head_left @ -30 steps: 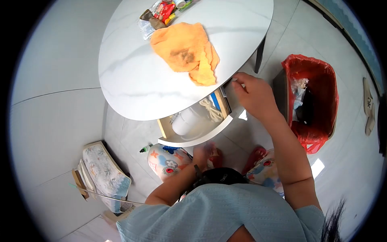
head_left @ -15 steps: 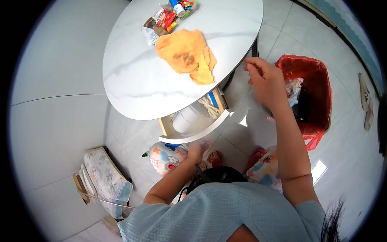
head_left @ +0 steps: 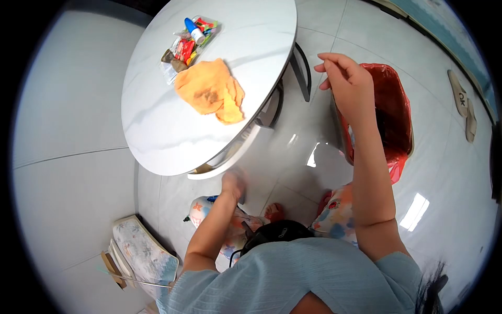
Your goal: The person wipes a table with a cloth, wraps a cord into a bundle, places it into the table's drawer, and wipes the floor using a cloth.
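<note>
A curved white drawer front (head_left: 230,155) juts out from under the round marble-patterned table (head_left: 157,120), with only a narrow part of the drawer's inside showing. My left hand (head_left: 233,184) is close against the outside of that drawer front; its fingers are blurred and partly hidden. To the right of the table, my right hand (head_left: 349,83) hangs in the air, fingers loosely bent and apart, holding nothing, near the red-lined bin (head_left: 400,104). On the table lies a crumpled orange cloth (head_left: 206,86) with a dark stain.
Snack packets (head_left: 184,51) and a blue-and-white tube (head_left: 194,30) lie on the table's far side. Dark curved legs (head_left: 303,73) stand beside the table. Slippers (head_left: 460,99) lie at the far right, a patterned padded item (head_left: 144,248) at the lower left.
The drawer has slid further in under the table, with my left hand moving forward beside it. My right hand has moved up and away from the table's edge. The view has shifted right.
</note>
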Demonstrator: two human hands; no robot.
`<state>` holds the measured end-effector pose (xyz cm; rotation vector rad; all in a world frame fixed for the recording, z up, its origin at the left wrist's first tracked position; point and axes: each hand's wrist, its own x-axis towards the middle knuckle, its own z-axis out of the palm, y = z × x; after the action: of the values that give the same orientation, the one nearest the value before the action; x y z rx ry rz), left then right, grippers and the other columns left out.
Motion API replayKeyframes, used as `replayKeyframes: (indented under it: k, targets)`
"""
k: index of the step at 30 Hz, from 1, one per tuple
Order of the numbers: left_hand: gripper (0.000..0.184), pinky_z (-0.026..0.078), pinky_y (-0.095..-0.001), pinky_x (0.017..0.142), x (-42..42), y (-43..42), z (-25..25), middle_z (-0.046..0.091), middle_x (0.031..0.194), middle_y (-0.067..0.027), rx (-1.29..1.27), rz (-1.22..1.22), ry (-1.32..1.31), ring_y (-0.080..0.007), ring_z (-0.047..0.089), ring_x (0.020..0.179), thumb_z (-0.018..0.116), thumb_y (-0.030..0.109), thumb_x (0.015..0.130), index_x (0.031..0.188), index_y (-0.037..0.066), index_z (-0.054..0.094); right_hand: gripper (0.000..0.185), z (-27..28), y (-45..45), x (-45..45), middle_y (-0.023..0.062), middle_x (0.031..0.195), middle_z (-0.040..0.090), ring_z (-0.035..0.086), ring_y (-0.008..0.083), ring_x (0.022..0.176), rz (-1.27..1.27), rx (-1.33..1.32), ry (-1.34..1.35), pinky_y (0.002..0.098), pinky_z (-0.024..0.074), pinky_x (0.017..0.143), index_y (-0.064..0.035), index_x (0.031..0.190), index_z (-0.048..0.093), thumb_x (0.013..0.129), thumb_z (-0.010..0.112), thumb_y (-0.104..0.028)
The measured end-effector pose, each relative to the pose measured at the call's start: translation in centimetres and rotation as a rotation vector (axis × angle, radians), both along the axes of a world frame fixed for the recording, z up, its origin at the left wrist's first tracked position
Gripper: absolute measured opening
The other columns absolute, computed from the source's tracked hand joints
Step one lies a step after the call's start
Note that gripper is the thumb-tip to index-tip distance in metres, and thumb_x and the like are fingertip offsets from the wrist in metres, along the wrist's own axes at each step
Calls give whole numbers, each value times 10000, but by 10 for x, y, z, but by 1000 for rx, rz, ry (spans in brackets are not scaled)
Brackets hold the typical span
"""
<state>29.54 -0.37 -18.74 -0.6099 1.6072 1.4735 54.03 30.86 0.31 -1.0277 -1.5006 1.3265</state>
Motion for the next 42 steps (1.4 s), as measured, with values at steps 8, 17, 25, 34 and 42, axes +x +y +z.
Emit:
replayKeyframes:
  k: [8, 17, 25, 34, 42]
  targets:
    - [423, 499, -442, 837, -64, 49, -7, 546, 1051, -134, 28, 73, -41, -285, 552, 984, 315, -158, 746, 1092, 5, 495, 221, 5, 16, 20, 50, 844, 678, 599, 80, 629, -96, -69, 148, 202, 461, 577, -14, 1056, 647, 906, 526, -122]
    - [346, 516, -322, 716, -52, 48, 14, 608, 923, -124, -23, -269, 36, -236, 613, 830, 353, -61, 672, 954, -24, 550, 218, -10, 24, 14, 49, 846, 673, 595, 77, 625, -74, -109, 165, 201, 457, 564, -6, 1058, 641, 898, 525, -99]
    - [284, 473, -325, 768, -26, 41, 45, 607, 1120, -146, -113, -491, 108, -241, 635, 901, 438, 183, 921, 1135, 15, 517, 255, -23, 23, 4, 64, 833, 667, 596, 84, 619, -14, -146, 116, 216, 468, 580, 0, 1098, 618, 900, 532, -137]
    - [395, 488, -337, 788, -6, -2, 117, 599, 1081, -135, -224, -473, 919, -230, 632, 919, 434, 236, 945, 1226, -43, 423, 739, -40, -7, -40, 247, 1329, 451, 548, 265, 1115, 244, -193, -28, 349, 431, 931, 10, 1440, 196, 906, 585, -320]
    - [524, 280, -393, 1070, -93, -74, 84, 343, 1396, -186, -411, -126, 1580, -280, 361, 1255, 370, 263, 977, 1379, -62, 286, 895, -54, -21, -92, 287, 1344, 378, 426, 336, 1227, 381, -150, 102, 374, 336, 1028, 98, 1408, -112, 915, 527, -288]
